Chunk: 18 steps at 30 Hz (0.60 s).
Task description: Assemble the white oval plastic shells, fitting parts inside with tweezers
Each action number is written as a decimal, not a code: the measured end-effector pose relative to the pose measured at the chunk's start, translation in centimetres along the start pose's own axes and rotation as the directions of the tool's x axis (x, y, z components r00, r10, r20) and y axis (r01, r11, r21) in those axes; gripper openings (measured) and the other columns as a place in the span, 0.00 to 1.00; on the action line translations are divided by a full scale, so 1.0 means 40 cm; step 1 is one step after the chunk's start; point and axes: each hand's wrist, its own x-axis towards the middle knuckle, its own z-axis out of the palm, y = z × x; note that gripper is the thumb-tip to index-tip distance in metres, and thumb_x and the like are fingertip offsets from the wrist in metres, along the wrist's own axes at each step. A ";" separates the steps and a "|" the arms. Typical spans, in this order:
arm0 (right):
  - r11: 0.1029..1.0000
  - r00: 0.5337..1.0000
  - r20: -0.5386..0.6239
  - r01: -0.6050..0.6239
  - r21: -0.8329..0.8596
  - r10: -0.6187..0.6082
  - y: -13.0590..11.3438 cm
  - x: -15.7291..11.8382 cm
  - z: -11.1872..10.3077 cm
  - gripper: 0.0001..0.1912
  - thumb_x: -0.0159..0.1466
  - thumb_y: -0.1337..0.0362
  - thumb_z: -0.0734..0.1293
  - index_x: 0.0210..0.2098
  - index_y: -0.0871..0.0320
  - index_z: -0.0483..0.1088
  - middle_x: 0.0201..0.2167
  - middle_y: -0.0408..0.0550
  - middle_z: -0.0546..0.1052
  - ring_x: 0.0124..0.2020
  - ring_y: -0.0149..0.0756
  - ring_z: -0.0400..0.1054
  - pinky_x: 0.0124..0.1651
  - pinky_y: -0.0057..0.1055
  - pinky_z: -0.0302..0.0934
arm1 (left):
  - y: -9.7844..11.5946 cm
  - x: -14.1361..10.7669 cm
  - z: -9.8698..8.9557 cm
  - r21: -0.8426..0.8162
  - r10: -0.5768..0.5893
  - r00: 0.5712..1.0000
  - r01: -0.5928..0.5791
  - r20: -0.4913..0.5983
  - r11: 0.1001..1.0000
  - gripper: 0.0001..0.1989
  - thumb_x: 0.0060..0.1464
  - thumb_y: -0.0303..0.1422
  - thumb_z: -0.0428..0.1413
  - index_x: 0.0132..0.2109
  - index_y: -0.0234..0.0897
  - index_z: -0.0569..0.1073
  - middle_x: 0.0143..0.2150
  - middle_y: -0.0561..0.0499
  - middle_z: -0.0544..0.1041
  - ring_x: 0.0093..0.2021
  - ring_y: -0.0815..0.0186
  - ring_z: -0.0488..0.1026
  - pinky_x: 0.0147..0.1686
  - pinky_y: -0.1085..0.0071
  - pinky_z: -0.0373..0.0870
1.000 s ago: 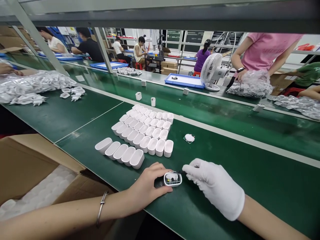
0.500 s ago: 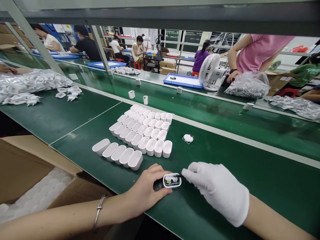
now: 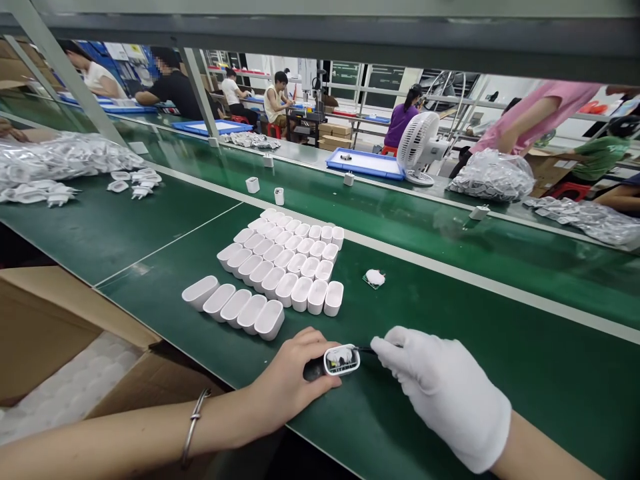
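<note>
Relative to the earlier frame, your right hand (image 3: 440, 390) sits slightly farther from the case (image 3: 345, 373), and the adapters (image 3: 253, 185) on the far lane (image 3: 400, 213) lie farther left. The case is at the bench's near edge, open end toward you, board (image 3: 342, 357) inside. Your left hand (image 3: 293, 373) pinches it between thumb and fingers; your gloved right hand pinches a thin black tool (image 3: 365, 350) at the rim. Expect a light, stiff, smooth shell; treat the board as fragile. Grip the outer walls, clear of the opening. The green bench (image 3: 440, 300) appears flat and smooth, with cups (image 3: 287, 255) in rows and a loose board (image 3: 375, 279) beyond. Co-workers and a fan (image 3: 419, 148) occupy the far side.
</note>
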 end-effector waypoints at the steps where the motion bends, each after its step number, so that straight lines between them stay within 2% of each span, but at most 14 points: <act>1: 0.999 1.000 -0.002 0.022 0.023 -0.022 -0.001 0.007 0.002 0.14 0.55 0.79 0.56 0.30 0.54 0.63 0.26 0.38 0.68 0.21 0.27 0.60 0.22 0.26 0.40 | 0.000 0.000 0.000 -0.009 0.004 1.000 -0.004 0.003 1.000 0.13 0.51 0.26 0.61 0.44 0.43 0.76 0.39 0.52 0.74 0.42 0.63 0.69 0.42 0.68 0.66; 5: 0.992 0.992 0.020 0.125 0.024 -0.125 0.002 0.038 0.007 0.13 0.55 0.78 0.58 0.30 0.53 0.63 0.26 0.38 0.68 0.21 0.27 0.57 0.22 0.27 0.38 | 0.000 0.000 -0.001 -0.021 0.004 1.000 -0.004 -0.003 1.000 0.12 0.51 0.25 0.60 0.43 0.43 0.76 0.38 0.52 0.74 0.42 0.63 0.69 0.42 0.69 0.66; 8: 0.988 0.986 0.059 0.156 0.004 -0.156 0.014 0.048 -0.003 0.12 0.55 0.78 0.59 0.29 0.54 0.63 0.26 0.37 0.69 0.21 0.27 0.56 0.22 0.27 0.37 | 0.001 0.000 0.000 -0.011 0.011 1.000 -0.011 -0.002 1.000 0.13 0.51 0.25 0.61 0.44 0.43 0.76 0.38 0.52 0.74 0.41 0.63 0.69 0.42 0.68 0.66; 12: 0.991 0.992 0.043 0.119 0.056 -0.121 0.027 0.044 -0.017 0.12 0.56 0.78 0.58 0.28 0.55 0.64 0.27 0.38 0.70 0.23 0.27 0.59 0.23 0.26 0.41 | 0.001 -0.001 0.004 -0.008 0.014 1.000 -0.014 -0.010 1.000 0.13 0.50 0.25 0.61 0.44 0.43 0.76 0.38 0.52 0.73 0.42 0.63 0.69 0.42 0.67 0.66; 18: 0.992 0.999 0.000 0.043 0.120 -0.043 0.022 0.035 -0.002 0.15 0.56 0.79 0.56 0.30 0.53 0.66 0.27 0.38 0.70 0.24 0.27 0.61 0.24 0.24 0.46 | -0.003 -0.001 0.006 -0.026 0.008 1.000 -0.008 -0.007 1.000 0.13 0.50 0.25 0.61 0.44 0.43 0.76 0.38 0.52 0.73 0.42 0.63 0.69 0.43 0.67 0.66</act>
